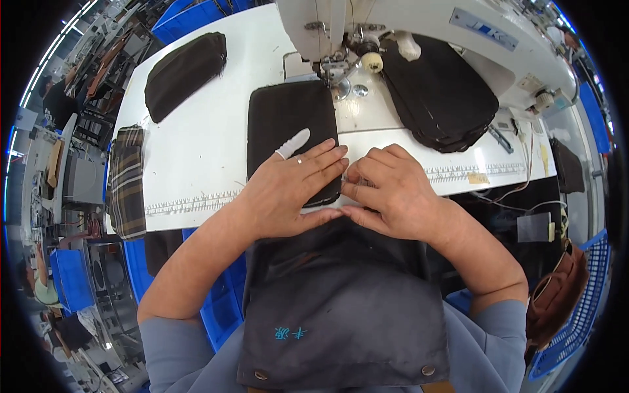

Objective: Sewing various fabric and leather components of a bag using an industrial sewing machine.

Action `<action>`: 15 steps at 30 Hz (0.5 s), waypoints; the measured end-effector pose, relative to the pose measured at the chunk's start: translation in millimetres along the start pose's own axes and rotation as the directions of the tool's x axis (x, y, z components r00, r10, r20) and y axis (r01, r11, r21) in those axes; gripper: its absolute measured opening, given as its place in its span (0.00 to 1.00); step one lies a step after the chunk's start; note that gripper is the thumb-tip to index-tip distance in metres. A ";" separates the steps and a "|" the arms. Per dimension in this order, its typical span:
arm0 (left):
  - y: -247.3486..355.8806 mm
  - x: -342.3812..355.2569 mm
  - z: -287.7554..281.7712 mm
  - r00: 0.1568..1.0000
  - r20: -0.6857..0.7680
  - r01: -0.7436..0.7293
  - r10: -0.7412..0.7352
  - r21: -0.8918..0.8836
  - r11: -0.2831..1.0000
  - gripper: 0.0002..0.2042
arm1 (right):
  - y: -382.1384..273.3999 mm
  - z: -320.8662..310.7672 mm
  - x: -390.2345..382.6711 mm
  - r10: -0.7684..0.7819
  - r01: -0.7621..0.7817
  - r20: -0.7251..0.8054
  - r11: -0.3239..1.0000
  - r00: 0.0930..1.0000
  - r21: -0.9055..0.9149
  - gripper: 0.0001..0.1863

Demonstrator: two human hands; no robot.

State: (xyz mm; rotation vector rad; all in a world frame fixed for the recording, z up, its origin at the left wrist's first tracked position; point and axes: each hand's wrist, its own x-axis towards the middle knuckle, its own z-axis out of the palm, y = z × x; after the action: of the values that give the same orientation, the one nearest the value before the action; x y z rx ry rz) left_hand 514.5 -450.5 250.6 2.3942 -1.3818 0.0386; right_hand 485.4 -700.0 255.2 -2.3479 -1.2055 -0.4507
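Note:
A dark brown rectangular fabric piece [280, 112] lies on the white table [184, 152] in front of the sewing machine's needle area [335, 73]. My left hand [289, 190] rests on its lower part, fingers stretched out, with a white finger cot on the index finger. My right hand [388, 188] is at the piece's lower right edge, its fingers curled close to my left thumb and fingertips; whatever they grip is hidden. A printed ruler strip [190, 203] runs along the table's near edge.
A dark stack [439, 92] lies right of the needle, beside a small tool [500, 139]. Another dark piece [183, 75] and plaid fabric [126, 180] lie left. Blue bins [223, 301] and a blue basket [570, 301] sit below the table. Co-workers [40, 275] appear far left.

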 end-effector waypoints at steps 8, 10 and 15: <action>9.7 -13.2 0.0 0.996 -0.082 -0.032 0.025 -0.082 0.996 0.19 | -6.9 4.3 -12.0 -0.045 0.045 -0.014 0.999 0.999 0.002 0.13; 16.0 -14.3 0.7 0.988 -0.141 0.057 -0.067 -0.076 0.996 0.14 | -7.9 4.6 -13.1 -0.041 0.041 -0.014 0.999 0.999 -0.005 0.13; 12.9 -13.0 1.5 0.977 -0.215 -0.004 0.009 0.024 1.000 0.12 | -9.0 6.8 -14.3 -0.038 0.037 -0.035 0.999 0.999 -0.013 0.12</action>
State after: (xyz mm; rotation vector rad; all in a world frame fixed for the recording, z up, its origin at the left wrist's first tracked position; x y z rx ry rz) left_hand 496.6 -446.0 250.5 2.3246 -1.2952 0.3082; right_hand 470.5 -701.5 244.9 -2.3209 -1.2359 -0.5111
